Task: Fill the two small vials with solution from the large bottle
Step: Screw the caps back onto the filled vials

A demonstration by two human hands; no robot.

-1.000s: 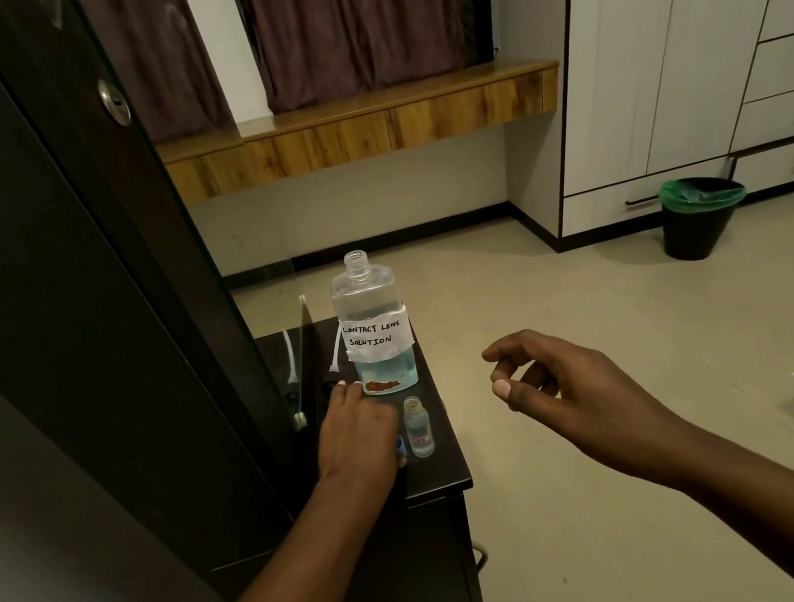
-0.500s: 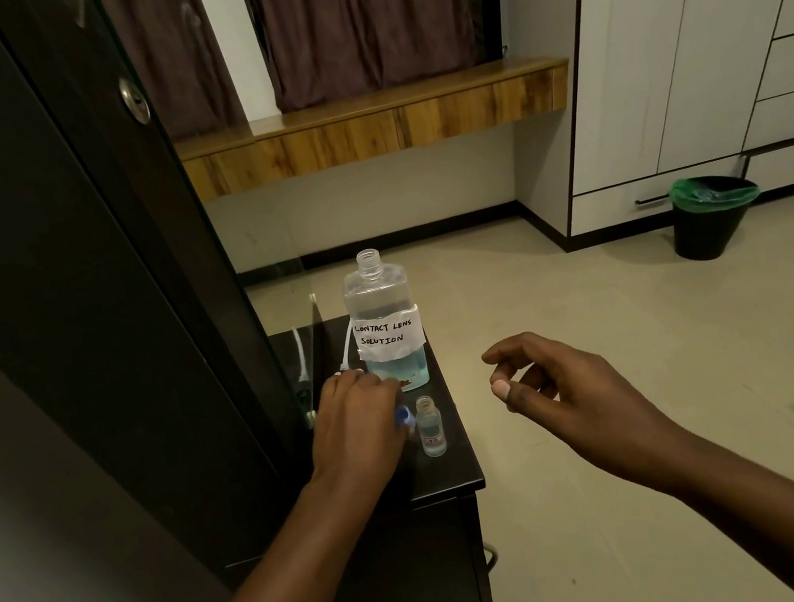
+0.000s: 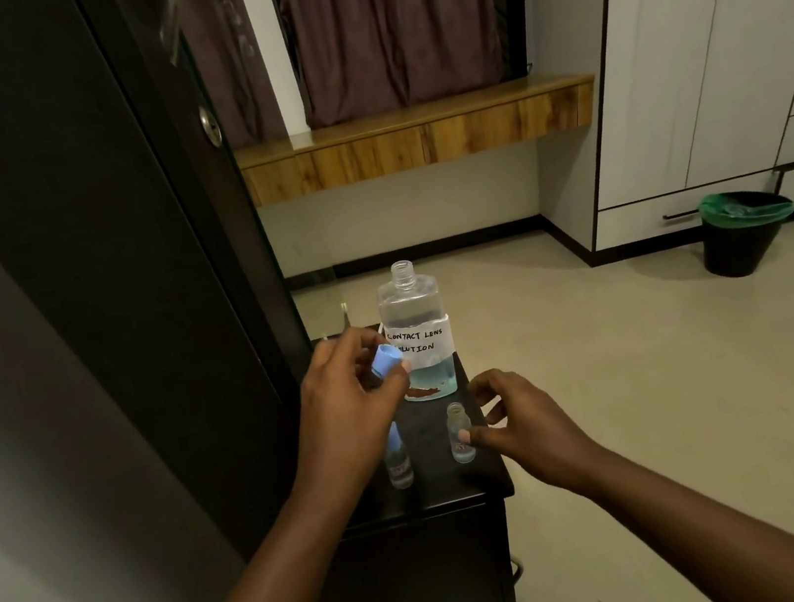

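Note:
A large clear bottle (image 3: 416, 334) stands open at the back of a small dark table (image 3: 487, 487), with pale blue liquid low inside and a handwritten "CONTACT LENS SOLUTION" label. My left hand (image 3: 350, 412) is raised in front of the bottle and pinches a blue cap (image 3: 386, 360) in its fingertips. Below that hand stands a small vial (image 3: 399, 464) with a blue cap on it, partly hidden. A second small vial (image 3: 459, 431), uncapped, stands to its right. My right hand (image 3: 524, 426) hovers beside it with fingers spread and the thumb tip at the vial's side.
A tall dark cabinet door (image 3: 155, 235) rises close on the left of the table. A white cable (image 3: 344, 317) lies behind the bottle. Beige floor spreads to the right, with a black bin (image 3: 743, 233) with a green liner and a white wardrobe (image 3: 712, 68) beyond.
My left hand has lifted off the tabletop with the blue cap in its fingers, uncovering the capped vial. My right hand has moved left and down to the uncapped vial.

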